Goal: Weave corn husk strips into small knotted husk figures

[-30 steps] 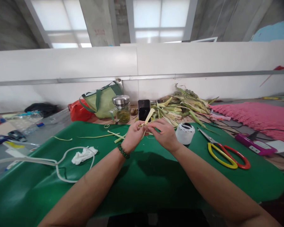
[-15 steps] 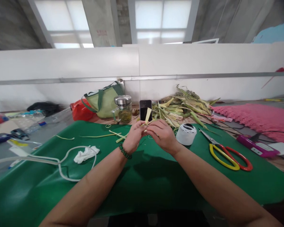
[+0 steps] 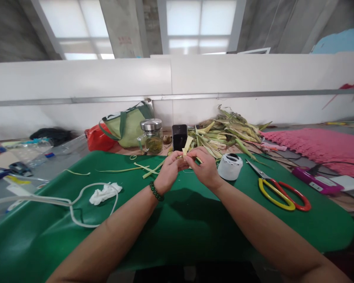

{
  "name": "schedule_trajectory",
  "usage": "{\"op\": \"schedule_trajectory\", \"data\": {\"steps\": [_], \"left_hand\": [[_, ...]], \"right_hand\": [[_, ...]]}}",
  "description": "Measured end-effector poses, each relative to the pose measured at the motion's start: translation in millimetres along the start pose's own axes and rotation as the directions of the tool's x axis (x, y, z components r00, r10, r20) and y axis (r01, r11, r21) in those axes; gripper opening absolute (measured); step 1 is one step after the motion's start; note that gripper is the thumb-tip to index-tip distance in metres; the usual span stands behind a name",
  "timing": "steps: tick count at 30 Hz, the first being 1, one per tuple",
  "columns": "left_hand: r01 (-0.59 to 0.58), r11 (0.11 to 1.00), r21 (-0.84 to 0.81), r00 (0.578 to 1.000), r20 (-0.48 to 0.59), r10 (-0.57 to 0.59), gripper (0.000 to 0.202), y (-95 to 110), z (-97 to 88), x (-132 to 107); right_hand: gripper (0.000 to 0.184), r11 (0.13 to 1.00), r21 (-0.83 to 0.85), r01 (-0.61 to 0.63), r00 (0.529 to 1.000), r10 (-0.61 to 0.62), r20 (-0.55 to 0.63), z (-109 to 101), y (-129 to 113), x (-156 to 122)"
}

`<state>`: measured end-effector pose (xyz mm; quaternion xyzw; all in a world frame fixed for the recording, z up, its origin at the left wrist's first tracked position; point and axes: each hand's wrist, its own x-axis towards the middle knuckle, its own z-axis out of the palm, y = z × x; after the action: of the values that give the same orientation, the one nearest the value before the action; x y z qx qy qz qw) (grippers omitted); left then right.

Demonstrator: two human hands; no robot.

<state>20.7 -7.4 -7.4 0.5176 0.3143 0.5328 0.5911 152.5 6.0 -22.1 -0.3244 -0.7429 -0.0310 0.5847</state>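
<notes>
A pale yellow strip of corn husk stands up from between my fingertips, above the green mat. My left hand, with a green bead bracelet at the wrist, is closed on the strip's lower part. Fingers bent, my right hand pinches the same piece from the other side. The fingers hide the lower end of the piece. Just behind the hands a black phone stands upright. Thin green husk strips lie left of my left hand, and a white wrapped roll stands right of my right hand.
Scissors with yellow and red handles lie at the right on the green mat. A husk pile is at the back. Left are a glass jar, a green bag, crumpled tissue and a white cable.
My right hand's fingers have curled in closer to the left fingertips. The husk strip leans a little more to the right. The whole view has shifted slightly.
</notes>
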Motion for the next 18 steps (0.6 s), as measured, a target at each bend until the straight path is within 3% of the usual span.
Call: {"op": "schedule_trajectory", "data": {"steps": [10,14,18], "left_hand": [[-0.067,0.978,0.197,0.997,0.052,0.058,0.016,-2.4,-0.6,-1.0],[-0.087,0.971,0.222,0.995,0.074,0.072,0.016,-1.2,-1.3,-2.1],[-0.102,0.969,0.227,0.992,0.095,0.082,0.031,-1.6,-3.0,-0.2]], "right_hand": [[0.023,0.995,-0.09,-0.047,0.998,0.05,0.032,-3.8,4.5,0.3],[0.024,0.993,-0.025,-0.117,0.992,0.118,0.039,-4.9,5.9,2.6],[0.02,0.985,0.108,-0.133,0.989,0.124,0.084,-8.8,7.7,5.8]]}}
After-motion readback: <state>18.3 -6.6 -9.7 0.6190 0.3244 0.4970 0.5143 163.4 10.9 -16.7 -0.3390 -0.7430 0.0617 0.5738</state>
